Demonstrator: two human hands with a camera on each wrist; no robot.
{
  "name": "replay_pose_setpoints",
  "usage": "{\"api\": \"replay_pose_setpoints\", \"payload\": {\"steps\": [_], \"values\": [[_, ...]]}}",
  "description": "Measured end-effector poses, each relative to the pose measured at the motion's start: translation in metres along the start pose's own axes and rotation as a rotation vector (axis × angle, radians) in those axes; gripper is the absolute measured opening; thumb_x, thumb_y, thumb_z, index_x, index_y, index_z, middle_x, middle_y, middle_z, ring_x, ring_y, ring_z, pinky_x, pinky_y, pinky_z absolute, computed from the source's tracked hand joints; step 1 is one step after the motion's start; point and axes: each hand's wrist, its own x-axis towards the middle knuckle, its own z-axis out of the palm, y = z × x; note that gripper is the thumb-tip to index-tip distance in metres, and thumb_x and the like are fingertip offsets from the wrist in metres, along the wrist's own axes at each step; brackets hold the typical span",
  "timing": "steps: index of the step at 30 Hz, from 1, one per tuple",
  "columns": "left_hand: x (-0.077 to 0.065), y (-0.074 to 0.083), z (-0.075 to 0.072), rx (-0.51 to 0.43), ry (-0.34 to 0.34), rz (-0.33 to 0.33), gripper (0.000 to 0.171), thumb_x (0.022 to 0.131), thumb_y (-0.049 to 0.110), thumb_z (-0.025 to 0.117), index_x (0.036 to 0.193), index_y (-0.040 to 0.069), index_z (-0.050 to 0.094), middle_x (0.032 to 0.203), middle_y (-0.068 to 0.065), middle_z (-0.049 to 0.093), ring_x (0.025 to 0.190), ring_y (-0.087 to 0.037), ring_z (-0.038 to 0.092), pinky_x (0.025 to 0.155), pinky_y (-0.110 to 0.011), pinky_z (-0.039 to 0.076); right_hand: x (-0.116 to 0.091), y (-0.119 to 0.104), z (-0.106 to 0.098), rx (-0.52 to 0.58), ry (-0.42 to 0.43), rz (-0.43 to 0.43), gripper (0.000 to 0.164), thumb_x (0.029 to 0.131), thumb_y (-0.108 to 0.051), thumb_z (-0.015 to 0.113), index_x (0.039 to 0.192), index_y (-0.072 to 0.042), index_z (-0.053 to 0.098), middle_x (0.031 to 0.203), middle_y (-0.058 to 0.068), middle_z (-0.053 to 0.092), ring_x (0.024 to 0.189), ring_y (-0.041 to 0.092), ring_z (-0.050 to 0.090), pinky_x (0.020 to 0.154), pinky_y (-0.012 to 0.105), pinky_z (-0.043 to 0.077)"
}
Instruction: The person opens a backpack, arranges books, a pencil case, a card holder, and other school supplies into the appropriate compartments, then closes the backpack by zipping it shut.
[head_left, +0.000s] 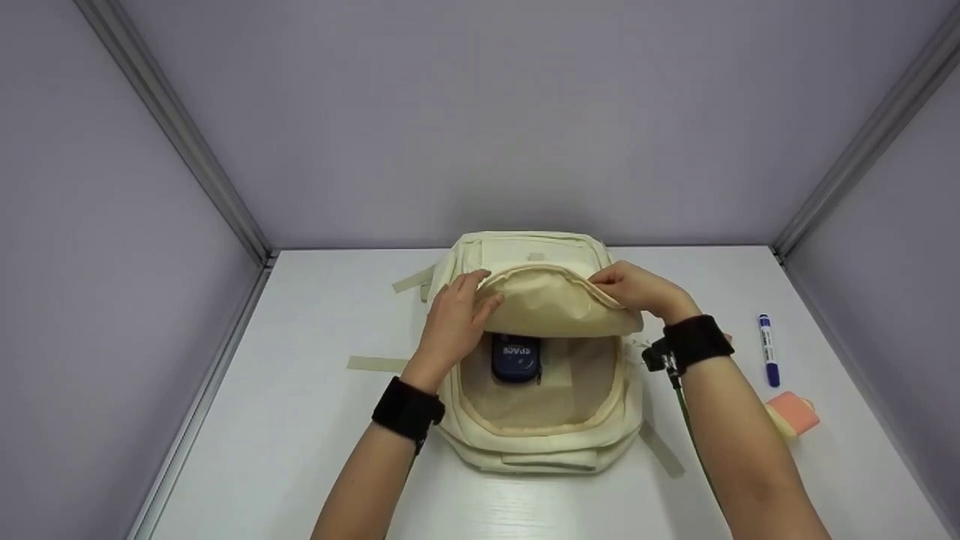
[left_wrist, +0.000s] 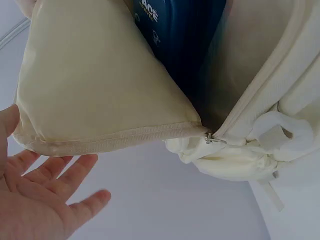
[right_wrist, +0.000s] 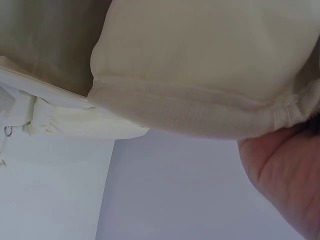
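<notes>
A cream backpack (head_left: pixel 547 450) lies on the white table with its front flap (head_left: pixel 551 300) raised and folded toward the far side. My right hand (head_left: pixel 637 289) pinches the flap's edge at the right; in the right wrist view its fingertips are hidden behind the fabric. At the flap's left edge is my left hand (head_left: pixel 454 319), thumb in front and the other fingers spread behind, loosely extended in the left wrist view. Inside the backpack sits a dark blue case (head_left: pixel 516 360) with white lettering, partly covered by the flap in the head view.
To the right on the table (head_left: pixel 300 420) lie a blue-and-white marker (head_left: pixel 769 351) and a pink and yellow block (head_left: pixel 793 414), partly behind my right forearm. Backpack straps (head_left: pixel 375 364) stretch out at the sides. Grey walls (head_left: pixel 525 127) enclose the table at the back and sides.
</notes>
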Motion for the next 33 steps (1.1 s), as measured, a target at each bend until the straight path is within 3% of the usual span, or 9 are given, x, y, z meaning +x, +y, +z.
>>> {"api": "replay_pose_setpoints", "payload": {"steps": [4,7,10,15,21,25,29,31,33], "values": [[0.006,-0.006,0.001,-0.151,-0.104,-0.066,0.035,0.1,0.037,0.057,0.118,0.007,0.063,0.112,-0.009,0.065,0.106,-0.024,0.06,0.097,-0.045,0.043,0.001,0.0,0.001,0.0,-0.003,-0.002,0.026,0.1,-0.009,0.054,0.078,-0.004,0.066,0.06,-0.006,0.043,0.052,0.005,0.038,0.052,0.02,0.032],[0.004,-0.016,0.0,-0.292,-0.192,-0.08,0.032,0.1,0.038,0.056,0.116,0.011,0.063,0.102,-0.002,0.065,0.093,-0.017,0.06,0.085,-0.039,0.047,0.002,0.005,0.001,-0.007,-0.006,0.013,0.027,0.101,-0.013,0.054,0.078,-0.009,0.069,0.06,-0.007,0.044,0.052,0.006,0.038,0.053,0.021,0.033],[0.001,-0.025,0.001,-0.371,-0.232,-0.094,0.031,0.1,0.041,0.055,0.115,0.014,0.063,0.09,0.003,0.061,0.083,-0.014,0.056,0.077,-0.035,0.046,0.0,0.005,0.0,-0.015,-0.009,0.025,0.026,0.101,-0.016,0.055,0.081,-0.009,0.07,0.06,-0.006,0.044,0.053,0.007,0.038,0.053,0.022,0.033],[0.0,-0.034,0.009,-0.376,-0.204,-0.12,0.03,0.102,0.041,0.052,0.098,0.012,0.06,0.071,0.004,0.042,0.066,-0.015,0.044,0.064,-0.032,0.038,-0.002,0.002,-0.002,-0.026,0.009,0.035,0.025,0.101,-0.016,0.055,0.087,-0.005,0.071,0.061,-0.006,0.045,0.053,0.007,0.039,0.054,0.023,0.034],[0.005,-0.034,0.014,-0.351,-0.142,-0.152,0.027,0.102,0.036,0.052,0.098,0.011,0.062,0.074,0.003,0.045,0.072,-0.017,0.048,0.07,-0.034,0.04,-0.006,0.002,-0.004,0.015,0.042,0.047,0.025,0.101,-0.016,0.054,0.093,-0.001,0.072,0.064,-0.008,0.049,0.057,0.007,0.043,0.056,0.022,0.037],[0.01,-0.032,0.017,-0.349,-0.104,-0.199,0.027,0.102,0.036,0.052,0.094,0.012,0.061,0.071,0.003,0.043,0.07,-0.017,0.046,0.069,-0.034,0.039,-0.015,0.005,-0.013,0.08,0.133,0.091,0.032,0.102,-0.027,0.055,0.1,0.0,0.071,0.073,-0.004,0.058,0.062,0.008,0.051,0.057,0.022,0.043],[0.013,-0.033,0.019,-0.332,-0.077,-0.232,0.032,0.102,0.038,0.051,0.084,0.012,0.054,0.065,0.004,0.036,0.06,-0.016,0.039,0.06,-0.032,0.035,-0.033,0.009,-0.021,0.154,0.297,0.167,0.045,0.103,-0.036,0.052,0.12,0.004,0.064,0.098,0.014,0.067,0.083,0.019,0.067,0.066,0.025,0.054],[0.013,-0.033,0.019,-0.329,-0.061,-0.247,0.033,0.102,0.038,0.052,0.081,0.012,0.051,0.064,0.004,0.036,0.058,-0.016,0.038,0.058,-0.032,0.033,-0.044,0.013,-0.023,0.142,0.413,0.194,0.049,0.103,-0.037,0.05,0.126,0.006,0.06,0.108,0.023,0.065,0.095,0.029,0.068,0.072,0.03,0.056],[0.014,-0.034,0.019,-0.326,-0.043,-0.259,0.034,0.102,0.037,0.052,0.079,0.012,0.05,0.063,0.004,0.037,0.058,-0.015,0.038,0.057,-0.031,0.033,-0.057,0.018,-0.022,0.047,0.533,0.205,0.05,0.104,-0.037,0.049,0.128,0.006,0.059,0.112,0.028,0.063,0.101,0.036,0.066,0.076,0.037,0.056]]}}
